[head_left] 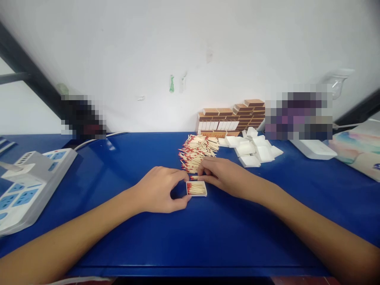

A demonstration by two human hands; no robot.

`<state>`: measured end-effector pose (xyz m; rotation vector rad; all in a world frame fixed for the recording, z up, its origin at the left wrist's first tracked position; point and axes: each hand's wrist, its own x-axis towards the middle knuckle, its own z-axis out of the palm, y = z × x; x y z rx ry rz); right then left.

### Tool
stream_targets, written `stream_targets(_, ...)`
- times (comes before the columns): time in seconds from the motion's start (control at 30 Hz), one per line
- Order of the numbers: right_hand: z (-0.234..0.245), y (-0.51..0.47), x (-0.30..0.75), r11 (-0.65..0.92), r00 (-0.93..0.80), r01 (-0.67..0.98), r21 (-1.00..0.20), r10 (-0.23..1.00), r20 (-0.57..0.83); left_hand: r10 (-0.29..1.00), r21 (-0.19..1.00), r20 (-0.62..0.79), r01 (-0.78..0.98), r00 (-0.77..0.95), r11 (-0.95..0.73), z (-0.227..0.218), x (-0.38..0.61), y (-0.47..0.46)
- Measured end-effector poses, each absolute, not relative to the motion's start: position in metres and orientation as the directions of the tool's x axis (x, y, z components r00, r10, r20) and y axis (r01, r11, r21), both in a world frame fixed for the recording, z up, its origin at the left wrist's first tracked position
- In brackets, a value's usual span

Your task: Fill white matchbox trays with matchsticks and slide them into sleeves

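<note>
The tray (197,195) sits nearest on the blue table (196,237), its long axis running left to right; the matches (196,189) in it lie along that line, red heads left. It looks like thin card: light, a little springy, probably easily crushed, so best held lightly across its corners or end walls. The left hand (162,190) does so, thumb and forefinger in a wide C spanning the left end. Just beyond, a small bunch (194,177) lies parallel to the tray, heads left, at the curled, nearly closed fingertips of the right hand (221,176); whether it is pinched or merely touched, I cannot tell. Those thin sticks should be stiff but snappable, best taken mid-length. Farther back lies the loose pile (197,152), heads mostly left.
</note>
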<state>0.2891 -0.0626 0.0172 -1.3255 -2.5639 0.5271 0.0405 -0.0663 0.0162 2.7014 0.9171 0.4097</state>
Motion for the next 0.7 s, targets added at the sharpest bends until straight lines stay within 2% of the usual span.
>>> stream_targets(0.2,0.0150,-0.0659,0.2866,0.509,-0.523,0.840,-0.191,0.851,-0.035,0.629,0.332,0.167,0.558,0.759,-0.761,0.0171,0.0389,-0.0652)
stream_targets(0.3,0.0147,-0.0663,0.2886,0.521,-0.528,0.840,-0.150,0.849,-0.006,0.633,0.327,0.181,0.561,0.753,-0.761,0.0168,0.0388,-0.0637)
stream_targets(0.47,0.0208,-0.0651,0.2917,0.512,-0.517,0.839,-0.184,0.856,0.026,0.641,0.314,0.190,0.573,0.743,-0.757,0.0161,0.0401,-0.0627)
stream_targets(0.7,0.0219,-0.0630,0.2946,0.543,-0.576,0.768,-0.340,0.817,0.004,0.637,0.299,0.172,0.577,0.751,-0.760,0.0165,0.0400,-0.0639)
